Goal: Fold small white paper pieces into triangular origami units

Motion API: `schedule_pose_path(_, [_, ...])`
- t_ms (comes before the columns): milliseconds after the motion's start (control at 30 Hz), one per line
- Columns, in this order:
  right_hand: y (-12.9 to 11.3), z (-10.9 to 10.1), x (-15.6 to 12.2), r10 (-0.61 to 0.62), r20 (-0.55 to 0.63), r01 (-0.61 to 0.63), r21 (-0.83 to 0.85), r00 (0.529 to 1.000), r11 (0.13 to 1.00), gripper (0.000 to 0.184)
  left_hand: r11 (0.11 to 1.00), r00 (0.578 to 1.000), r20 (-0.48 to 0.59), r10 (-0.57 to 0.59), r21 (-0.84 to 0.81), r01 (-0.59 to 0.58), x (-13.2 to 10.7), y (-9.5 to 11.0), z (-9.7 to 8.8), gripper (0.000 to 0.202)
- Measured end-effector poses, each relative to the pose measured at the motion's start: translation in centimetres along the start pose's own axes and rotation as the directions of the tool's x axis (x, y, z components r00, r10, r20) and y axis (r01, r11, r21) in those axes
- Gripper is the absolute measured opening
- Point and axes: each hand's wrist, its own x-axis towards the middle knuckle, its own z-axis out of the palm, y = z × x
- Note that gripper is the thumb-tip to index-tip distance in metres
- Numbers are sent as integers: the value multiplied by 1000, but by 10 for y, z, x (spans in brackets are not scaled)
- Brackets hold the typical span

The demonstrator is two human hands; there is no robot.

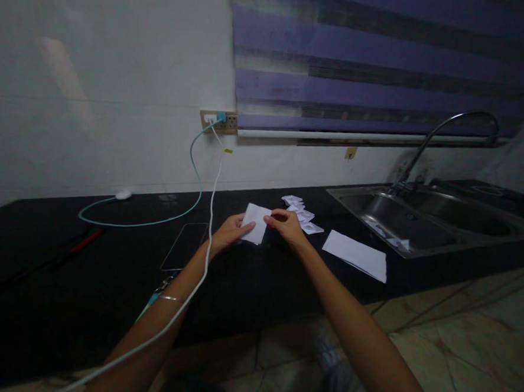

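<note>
Between my two hands is a folded sheet of white paper (255,223), held just above the black countertop. My left hand (232,230) grips its left side, thumb lying on the face of the paper. At the upper right edge, my right hand (285,224) pinches the sheet between thumb and fingers. Just beyond the right hand lies a row of several small folded paper pieces (305,216). A flat stack of white paper (357,254) rests to the right of my right forearm.
A phone (184,246) lies left of my left hand. A white cable (210,223) crosses over my left forearm from the wall outlet (226,124). A teal cable (143,223) loops on the black countertop (117,287). At right is a steel sink (406,228) with a curved faucet (444,123).
</note>
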Motion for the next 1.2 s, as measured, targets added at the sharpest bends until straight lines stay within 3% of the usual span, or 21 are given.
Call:
schedule_pose_path(467, [2,1,0,32,4,-33,59,999,998,26,996,994,-109,8,89,2,-1,3,3,35])
schedule_pose_path(1200, [0,1,0,-4,-24,3,-12,1000,1000,27,995,996,-91,-8,100,17,-3,5,5,36])
